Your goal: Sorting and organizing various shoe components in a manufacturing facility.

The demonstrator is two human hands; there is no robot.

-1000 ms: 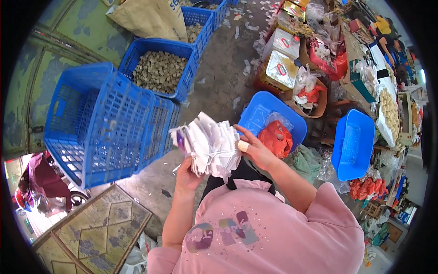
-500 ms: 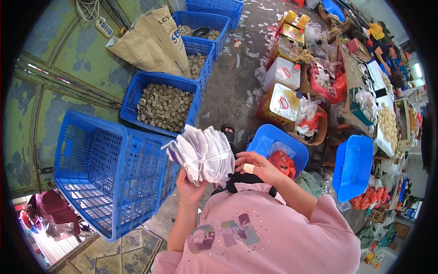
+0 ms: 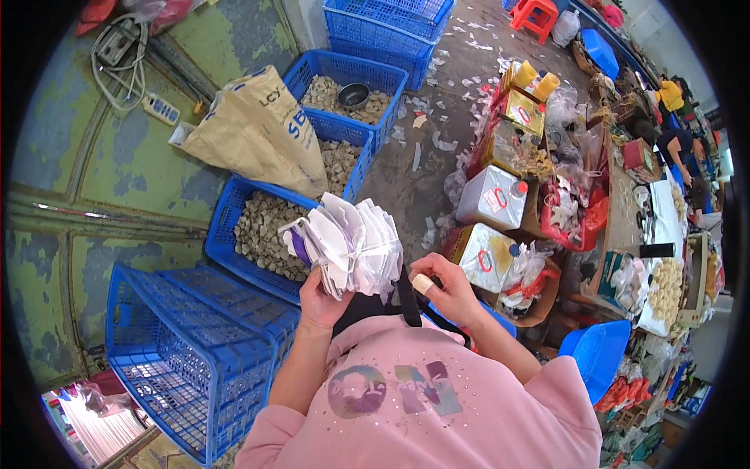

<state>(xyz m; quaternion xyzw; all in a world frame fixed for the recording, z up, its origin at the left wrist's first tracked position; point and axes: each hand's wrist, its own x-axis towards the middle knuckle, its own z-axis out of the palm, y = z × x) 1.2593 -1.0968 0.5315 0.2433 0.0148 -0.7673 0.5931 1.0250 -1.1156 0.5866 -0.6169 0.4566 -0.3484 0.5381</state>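
Observation:
My left hand (image 3: pixel 321 301) grips a bundle of white, layered flat pieces (image 3: pixel 348 246) from below, held up in front of my chest. Thin string or band crosses the bundle's middle, and a purple patch shows at its left side. Whether the pieces are paper or cloth I cannot tell. Just right of the bundle and apart from it is my right hand (image 3: pixel 447 291). Its fingers are curled in toward the thumb, and a beige bandage wraps one digit. Anything pinched there is too small to make out.
Left of me a blue crate (image 3: pixel 207 356) lies tipped. Beyond are crates of small grey-beige pieces (image 3: pixel 269 234), one under a paper sack (image 3: pixel 262 129). On the right stand metal cans (image 3: pixel 494 197), a blue basin (image 3: pixel 598 359) and a cluttered workbench (image 3: pixel 613 227). Scraps litter the floor. Another person (image 3: pixel 678 148) is far right.
My view has shifted, so the crates and cans sit lower. My right hand's fingers, stretched toward the bundle before, are now curled and slightly farther from it. The left hand still holds the bundle.

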